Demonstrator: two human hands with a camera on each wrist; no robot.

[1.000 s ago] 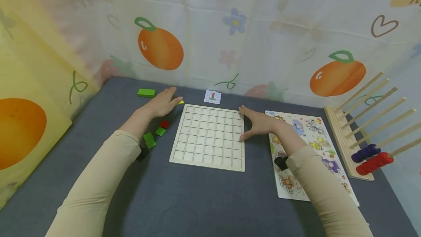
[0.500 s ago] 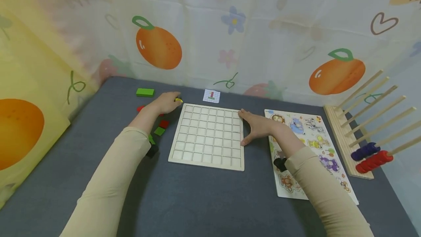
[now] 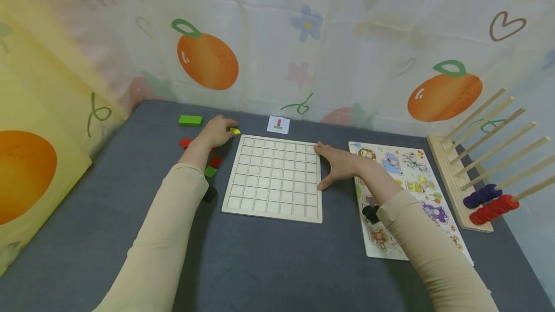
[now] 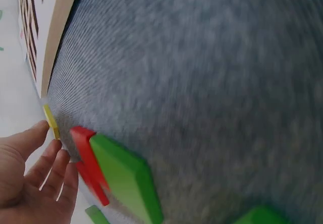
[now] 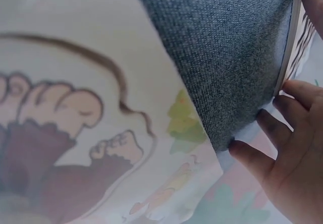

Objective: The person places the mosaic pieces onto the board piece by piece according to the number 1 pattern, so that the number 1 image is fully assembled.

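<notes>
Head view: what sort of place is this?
Probably a children's play or learning corner: it has an animal-picture board, a wooden peg rack and a fruit-print cloth hanging behind them.

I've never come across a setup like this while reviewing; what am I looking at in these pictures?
There is no robot here: a person works with two bare hands. The wide picture comes from a camera on the head, looking forward and down; the two close ones come from cameras on each wrist.

On the dark table lies a pale grid board, with a small patterned card behind it. To its left are a green block and smaller red and green pieces. To its right are an animal-picture board and a wooden peg rack with blue and red beads.

The left hand pinches a yellow piece. The right hand rests at the grid board's right edge, fingers spread.
</notes>
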